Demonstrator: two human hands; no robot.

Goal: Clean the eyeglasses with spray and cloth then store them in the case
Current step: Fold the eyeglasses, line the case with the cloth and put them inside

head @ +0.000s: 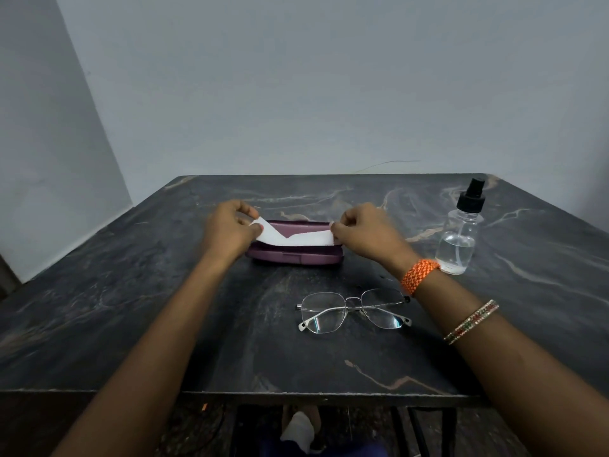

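No legible writing. Both hands, left (230,225) and right (362,230), fingers pinching white cloth (293,237) above purple case (296,257); wire-rimmed glasses (352,311) folded on tabletop (131,291).

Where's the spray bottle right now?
In the head view the spray bottle stands upright at the far right of the table, just right of the right hand and beyond the eyeglasses.

Both forearms are bare, no sleeves. At right of frame, a woven orange-and-white wristband (420,276) circles the right wrist, with thin beaded red-green-gold bangles (472,321) farther up.
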